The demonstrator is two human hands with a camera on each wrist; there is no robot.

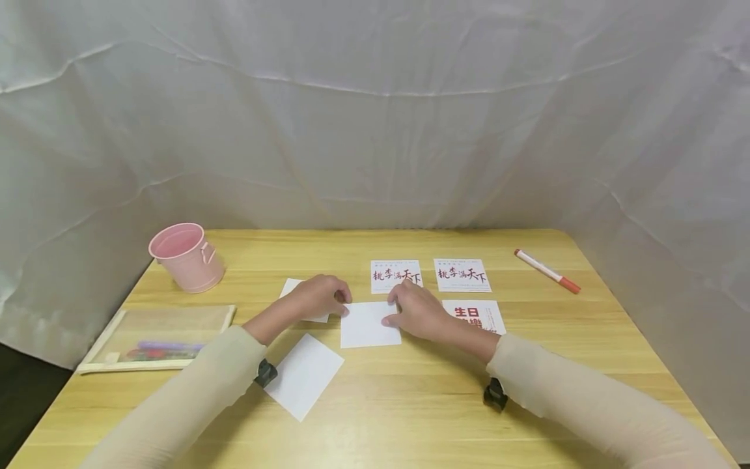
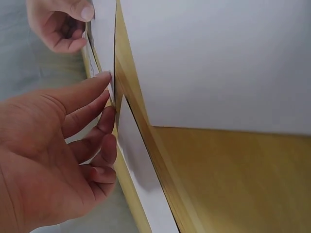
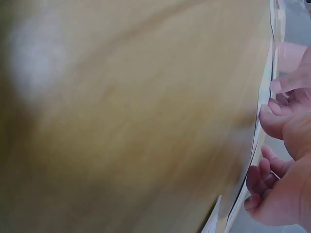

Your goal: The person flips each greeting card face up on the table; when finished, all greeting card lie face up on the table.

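Observation:
A blank white card [image 1: 368,326] lies flat in the middle of the wooden table [image 1: 410,404]. My left hand [image 1: 319,296] rests at its upper left corner, and the fairly straight fingers [image 2: 92,90] touch the card's edge [image 2: 104,39]. My right hand [image 1: 415,311] is at the card's upper right corner. Its thumb lies on the card, its forefinger is at the top edge, and the two pinch that edge. The right wrist view is blurred and shows those fingers [image 3: 277,121] beside the card's thin edge. A second blank card [image 1: 291,286] lies partly under my left hand.
A third blank card [image 1: 305,376] lies near my left forearm. Three printed cards [image 1: 396,276] [image 1: 461,275] [image 1: 474,314] lie behind and right of my right hand. A pink bucket [image 1: 186,257] and a mesh pencil case [image 1: 155,339] are at the left, a red marker [image 1: 547,271] at the far right.

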